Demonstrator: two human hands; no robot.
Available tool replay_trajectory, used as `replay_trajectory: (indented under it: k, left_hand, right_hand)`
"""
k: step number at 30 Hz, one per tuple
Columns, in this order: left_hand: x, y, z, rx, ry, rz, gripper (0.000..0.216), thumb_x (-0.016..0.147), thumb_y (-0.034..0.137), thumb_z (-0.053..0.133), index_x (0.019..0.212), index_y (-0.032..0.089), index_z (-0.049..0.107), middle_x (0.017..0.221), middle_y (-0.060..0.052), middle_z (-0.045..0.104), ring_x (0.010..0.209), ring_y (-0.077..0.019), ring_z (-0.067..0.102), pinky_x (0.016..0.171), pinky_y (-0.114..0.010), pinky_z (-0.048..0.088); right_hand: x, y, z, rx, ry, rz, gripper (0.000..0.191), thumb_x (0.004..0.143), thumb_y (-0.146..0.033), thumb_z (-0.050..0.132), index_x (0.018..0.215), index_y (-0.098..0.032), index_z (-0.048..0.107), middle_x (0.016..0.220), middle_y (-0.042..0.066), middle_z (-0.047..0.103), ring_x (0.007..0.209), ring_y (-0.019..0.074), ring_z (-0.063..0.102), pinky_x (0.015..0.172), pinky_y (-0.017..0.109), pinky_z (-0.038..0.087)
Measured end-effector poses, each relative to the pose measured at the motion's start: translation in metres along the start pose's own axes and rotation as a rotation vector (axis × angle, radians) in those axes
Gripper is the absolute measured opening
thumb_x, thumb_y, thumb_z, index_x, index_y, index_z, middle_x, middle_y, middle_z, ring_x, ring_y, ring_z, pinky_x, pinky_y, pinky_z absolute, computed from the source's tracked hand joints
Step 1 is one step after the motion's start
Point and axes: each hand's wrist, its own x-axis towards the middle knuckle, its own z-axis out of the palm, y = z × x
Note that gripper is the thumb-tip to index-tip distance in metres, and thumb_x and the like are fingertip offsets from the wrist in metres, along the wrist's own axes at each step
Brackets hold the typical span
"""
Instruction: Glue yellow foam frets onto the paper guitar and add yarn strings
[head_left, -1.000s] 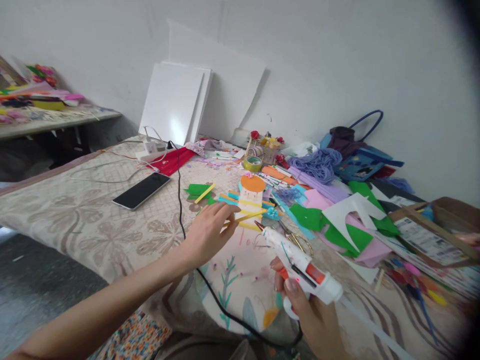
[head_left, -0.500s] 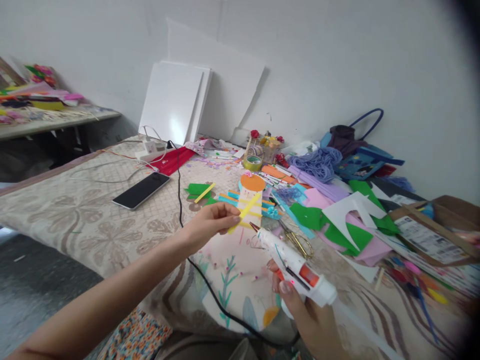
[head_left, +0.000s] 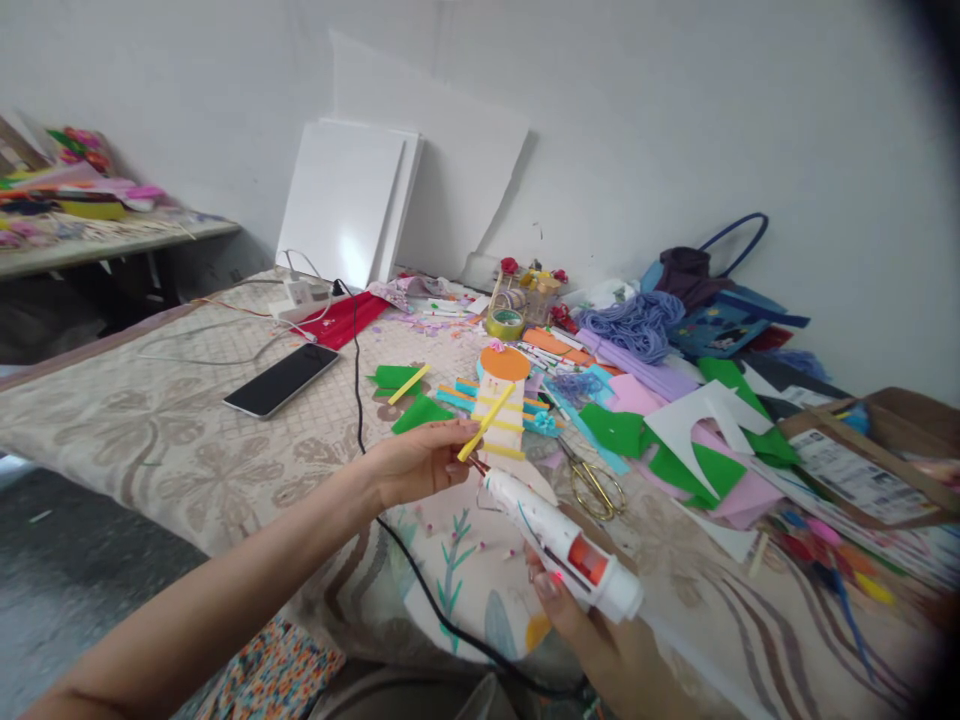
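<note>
A narrow yellow strip (head_left: 489, 418) is pinched in the fingers of my left hand (head_left: 424, 462), raised over the paper craft. My right hand (head_left: 577, 610) is wrapped round a white glue gun (head_left: 559, 540). The gun's tip is at the lower end of the strip; whether they touch I cannot tell. Beneath lies a pale decorated piece with an orange round top (head_left: 505, 364) and yellow bands across it. Closer to me is a round white sheet (head_left: 480, 570) with drawn plants, partly covered by the gun and its black cord (head_left: 427, 585).
Gold-handled scissors (head_left: 596, 488) lie right of the craft. Left are a phone (head_left: 282, 381), green paper pieces (head_left: 424, 413) and another yellow strip (head_left: 409, 384). Paper scraps, purple yarn (head_left: 637, 325) and a cardboard box (head_left: 862, 460) crowd the right. White boards (head_left: 345, 200) lean on the wall.
The glue gun has moved left and slightly down, its tip now near the strip's lower end. My left hand has turned the strip a little, its fingers shifting along it.
</note>
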Motion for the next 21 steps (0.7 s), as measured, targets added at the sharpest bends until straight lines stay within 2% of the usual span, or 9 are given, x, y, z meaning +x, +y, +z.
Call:
replay_trajectory:
  k: [6,11,21]
  left_hand:
    - [-0.0013,0.0001,0.0031,-0.011,-0.024,-0.012,0.014,0.088,0.005,0.055,0.076,0.007,0.063,0.062,-0.001,0.057,0.050,-0.0052,0.053,0.038,-0.011,0.036]
    - [-0.0013,-0.0001,0.0030,-0.006,-0.034,-0.021,0.014,0.088,0.005,0.055,0.076,0.007,0.062,0.061,-0.001,0.055,0.049,-0.0047,0.052,0.038,-0.010,0.036]
    - [-0.0003,0.0005,0.0044,0.009,-0.047,-0.027,0.012,0.086,0.005,0.058,0.076,0.008,0.063,0.061,-0.002,0.058,0.050,-0.0063,0.056,0.040,-0.011,0.037]
  right_hand:
    - [-0.0019,0.0019,0.0061,0.019,0.064,-0.015,0.017,0.090,-0.037,0.053,0.088,-0.021,0.058,0.076,0.004,0.056,0.067,0.0186,0.057,0.064,0.029,0.051]
    - [0.0007,0.0030,0.0026,-0.016,0.012,-0.057,0.018,0.091,-0.032,0.052,0.077,-0.021,0.054,0.073,0.002,0.053,0.060,0.0162,0.055,0.058,0.027,0.048]
    - [-0.0032,0.0076,0.0012,0.002,-0.025,-0.005,0.013,0.089,-0.034,0.054,0.088,-0.021,0.057,0.078,0.003,0.059,0.065,0.0178,0.058,0.060,0.027,0.050]
